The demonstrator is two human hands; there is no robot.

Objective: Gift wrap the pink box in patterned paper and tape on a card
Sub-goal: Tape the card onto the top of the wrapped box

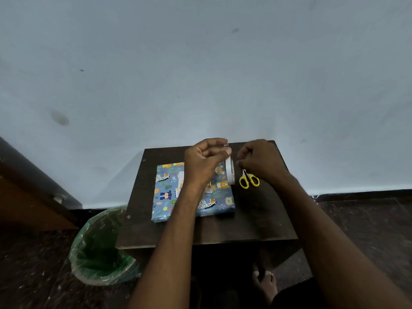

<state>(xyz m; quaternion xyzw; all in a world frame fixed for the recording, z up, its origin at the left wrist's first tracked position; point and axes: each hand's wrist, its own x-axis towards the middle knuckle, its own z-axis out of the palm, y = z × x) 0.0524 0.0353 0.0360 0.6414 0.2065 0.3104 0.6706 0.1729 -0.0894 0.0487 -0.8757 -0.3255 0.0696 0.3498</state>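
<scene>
The fingers (226, 150) of the left hand (204, 160) curl and pinch the free end of a strip of clear tape, held up above the far right part of the wrapped box (193, 192). The right hand (260, 160), fingers curled, grips the tape roll (230, 172), which hangs on edge between the two hands, just left of that hand. The box, covered in blue animal-patterned paper, lies flat in the middle of the dark tabletop (256, 219); a pale card (181, 179) rests on its top, partly hidden by the left forearm. Yellow-handled scissors (249, 179) lie just right of the box. A green-lined bin (98, 248) stands on the floor at the near left
</scene>
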